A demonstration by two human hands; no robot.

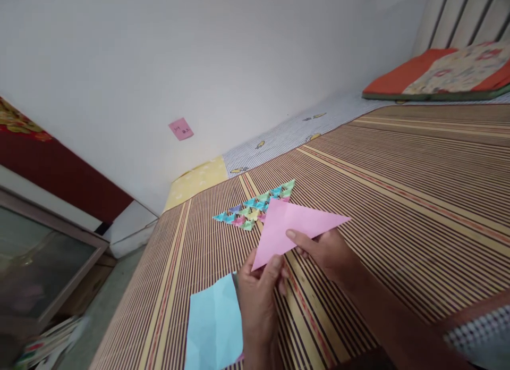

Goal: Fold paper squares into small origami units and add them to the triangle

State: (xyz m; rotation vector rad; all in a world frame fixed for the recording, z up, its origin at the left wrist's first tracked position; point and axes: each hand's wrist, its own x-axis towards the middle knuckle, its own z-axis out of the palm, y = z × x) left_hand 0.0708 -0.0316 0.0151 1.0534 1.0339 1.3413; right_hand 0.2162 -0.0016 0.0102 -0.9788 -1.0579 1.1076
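Note:
A pink paper folded into a triangle (290, 224) is held just above the striped mat (398, 200). My left hand (258, 295) pinches its lower corner between thumb and fingers. My right hand (322, 250) grips the bottom edge, thumb on top of the paper. Behind the pink triangle lies a patterned multicoloured folded triangle (251, 210) flat on the mat, partly covered by the pink one. A light blue creased sheet (213, 327) lies on the mat under my left wrist.
The mat covers a bed against a white wall. A pink sticky note (180, 129) is stuck on the wall. An orange-edged floral cushion (446, 72) sits at the far right. A glass-fronted cabinet (40, 253) and papers lie on the floor to the left.

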